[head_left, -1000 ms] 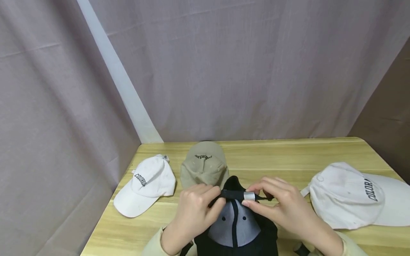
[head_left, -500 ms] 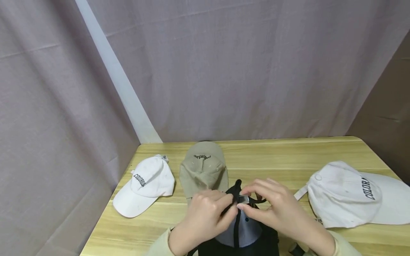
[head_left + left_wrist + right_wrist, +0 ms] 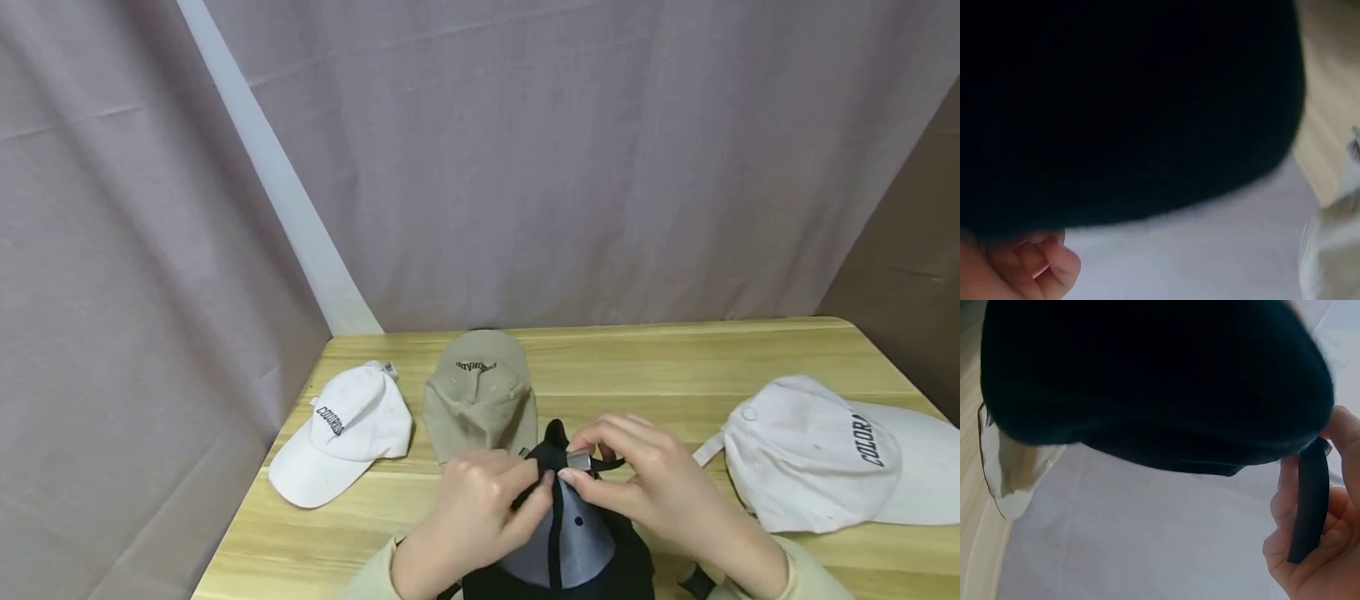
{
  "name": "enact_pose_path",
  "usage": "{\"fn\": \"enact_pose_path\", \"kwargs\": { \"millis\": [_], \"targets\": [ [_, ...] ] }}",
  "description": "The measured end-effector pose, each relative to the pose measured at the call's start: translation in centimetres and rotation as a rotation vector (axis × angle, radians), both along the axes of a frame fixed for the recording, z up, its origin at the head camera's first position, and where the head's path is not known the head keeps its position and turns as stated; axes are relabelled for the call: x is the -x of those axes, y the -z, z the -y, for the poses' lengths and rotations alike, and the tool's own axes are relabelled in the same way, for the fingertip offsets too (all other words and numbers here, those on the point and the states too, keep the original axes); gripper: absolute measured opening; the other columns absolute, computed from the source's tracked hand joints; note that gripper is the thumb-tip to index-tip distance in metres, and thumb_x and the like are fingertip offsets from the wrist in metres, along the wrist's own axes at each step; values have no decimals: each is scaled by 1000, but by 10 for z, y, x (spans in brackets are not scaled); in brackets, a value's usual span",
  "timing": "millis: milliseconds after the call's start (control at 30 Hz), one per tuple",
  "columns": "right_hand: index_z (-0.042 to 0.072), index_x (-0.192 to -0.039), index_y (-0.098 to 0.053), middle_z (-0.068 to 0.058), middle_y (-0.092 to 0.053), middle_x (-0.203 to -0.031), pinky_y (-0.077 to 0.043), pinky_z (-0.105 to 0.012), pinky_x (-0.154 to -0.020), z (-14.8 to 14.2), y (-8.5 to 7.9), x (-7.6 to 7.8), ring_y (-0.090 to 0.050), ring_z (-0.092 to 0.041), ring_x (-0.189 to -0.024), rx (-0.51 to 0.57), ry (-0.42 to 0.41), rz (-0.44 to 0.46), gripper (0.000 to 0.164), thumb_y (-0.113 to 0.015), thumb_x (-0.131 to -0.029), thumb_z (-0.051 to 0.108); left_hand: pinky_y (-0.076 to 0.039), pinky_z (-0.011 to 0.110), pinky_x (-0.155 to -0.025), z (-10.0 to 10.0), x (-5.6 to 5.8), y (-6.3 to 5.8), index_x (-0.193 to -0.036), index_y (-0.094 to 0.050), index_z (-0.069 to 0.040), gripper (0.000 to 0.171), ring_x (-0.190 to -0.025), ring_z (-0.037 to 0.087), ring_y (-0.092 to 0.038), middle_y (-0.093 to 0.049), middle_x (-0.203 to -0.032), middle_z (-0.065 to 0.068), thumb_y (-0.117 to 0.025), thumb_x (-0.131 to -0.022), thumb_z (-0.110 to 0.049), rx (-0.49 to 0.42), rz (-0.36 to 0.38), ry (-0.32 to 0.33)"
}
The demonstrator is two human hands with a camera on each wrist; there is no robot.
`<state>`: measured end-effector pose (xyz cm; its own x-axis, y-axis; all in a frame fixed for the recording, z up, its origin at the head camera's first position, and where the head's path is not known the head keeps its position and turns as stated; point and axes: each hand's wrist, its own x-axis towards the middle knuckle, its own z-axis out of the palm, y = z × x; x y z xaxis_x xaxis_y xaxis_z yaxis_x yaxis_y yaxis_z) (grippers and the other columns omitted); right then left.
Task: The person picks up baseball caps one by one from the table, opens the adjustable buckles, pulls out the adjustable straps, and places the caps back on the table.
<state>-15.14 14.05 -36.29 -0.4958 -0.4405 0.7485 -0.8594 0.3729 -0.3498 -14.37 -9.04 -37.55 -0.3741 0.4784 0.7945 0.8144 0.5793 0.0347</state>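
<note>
A black cap (image 3: 633, 562) with a grey lining inside is held up at the front of the table, its back strap (image 3: 551, 457) uppermost. My left hand (image 3: 480, 508) pinches the strap just left of its middle. Thumb and fingers of my right hand (image 3: 652, 479) pinch the silver metal buckle (image 3: 578, 461), and a loose strap end (image 3: 609, 464) sticks out beyond it. Dark cap fabric (image 3: 1129, 112) fills most of the left wrist view. In the right wrist view the strap tail (image 3: 1311, 506) hangs down across the right palm, below the cap's dark underside (image 3: 1147, 381).
On the wooden table (image 3: 637, 362) lie a small white cap (image 3: 367, 417) at left, a khaki cap (image 3: 480, 400) behind the hands, and a larger white cap (image 3: 802, 467) at right. A grey curtain (image 3: 525, 167) hangs behind the table.
My left hand has moved right along the strap, close to the right hand. The strap, stretched straight a second ago, is now bunched between them, and the buckle has shifted slightly.
</note>
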Motion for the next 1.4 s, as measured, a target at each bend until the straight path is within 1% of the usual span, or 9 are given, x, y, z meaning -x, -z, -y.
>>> {"fn": "enact_pose_path", "kwargs": {
  "millis": [167, 333, 500, 700, 933, 1133, 1200, 1333, 1400],
  "targets": [
    [19, -100, -69, 14, -62, -88, -43, -17, -69, -4, -3, 2, -53, -5, -77, 20, 45, -43, 26, -63, -96, 45, -21, 14, -47, 11, 3, -8, -63, -36, -22, 33, -48, 3, -31, -32, -56, -13, -58, -85, -13, -91, 29, -63],
    [20, -99, -69, 15, -63, -90, -44, -17, -71, -4, -3, 2, -54, -4, -78, 4, 43, -24, 27, -62, -97, 45, -22, 13, -48, 7, 3, -8, -62, -39, -23, 35, -48, 1, -32, -32, -56, -14, -60, -89, -15, -46, 14, -25],
    [22, -100, -69, 15, -65, -94, -46, -17, -76, -8, -3, 1, -60, -6, -84, -7, 95, -5, 27, -64, -95, 48, -20, 14, -47, 15, 6, -8, -62, -36, -21, 34, -47, 3, -30, -31, -55, -13, -59, -86, -14, -94, 13, -53],
    [23, -101, -69, 16, -65, -96, -45, -20, -80, -10, -2, 1, -60, -7, -88, -17, 84, -3, 26, -63, -96, 47, -22, 11, -49, 12, 2, -6, -64, -38, -23, 36, -49, -1, -32, -31, -57, -15, -61, -91, -15, 12, 66, 40],
    [24, -100, -69, 17, -66, -97, -45, -19, -83, -15, 2, 1, -62, -9, -91, 3, 113, -11, 27, -63, -95, 50, -18, 14, -47, 21, 2, -4, -62, -32, -22, 37, -48, 1, -26, -26, -55, -13, -59, -84, -14, -72, 70, -81],
    [23, -101, -68, 16, -66, -97, -46, -19, -82, -13, 2, 2, -62, -8, -91, -15, 91, -16, 24, -65, -95, 47, -22, 10, -48, 11, 0, -3, -63, -40, -24, 36, -49, -2, -34, -33, -56, -16, -63, -90, -16, 10, 65, 6],
    [22, -101, -69, 15, -66, -96, -46, -19, -82, -13, 1, 2, -62, -8, -89, 2, 90, -30, 25, -65, -95, 46, -22, 11, -48, 12, 1, -4, -63, -40, -23, 35, -48, 0, -34, -33, -56, -15, -61, -88, -15, -6, 43, -4],
    [22, -99, -69, 14, -67, -94, -44, -17, -83, -15, -1, 2, -62, -8, -87, 34, 99, -32, 28, -63, -95, 49, -20, 14, -47, 20, 4, -10, -60, -35, -22, 36, -48, 2, -30, -30, -55, -13, -60, -83, -12, -102, 43, -77],
    [21, -100, -70, 14, -67, -95, -45, -18, -83, -15, -1, 3, -62, -9, -89, 15, 91, -27, 29, -63, -96, 49, -20, 13, -47, 19, 4, -10, -61, -35, -23, 37, -48, 1, -30, -29, -55, -14, -61, -86, -12, -89, 55, -71]
  ]
}}
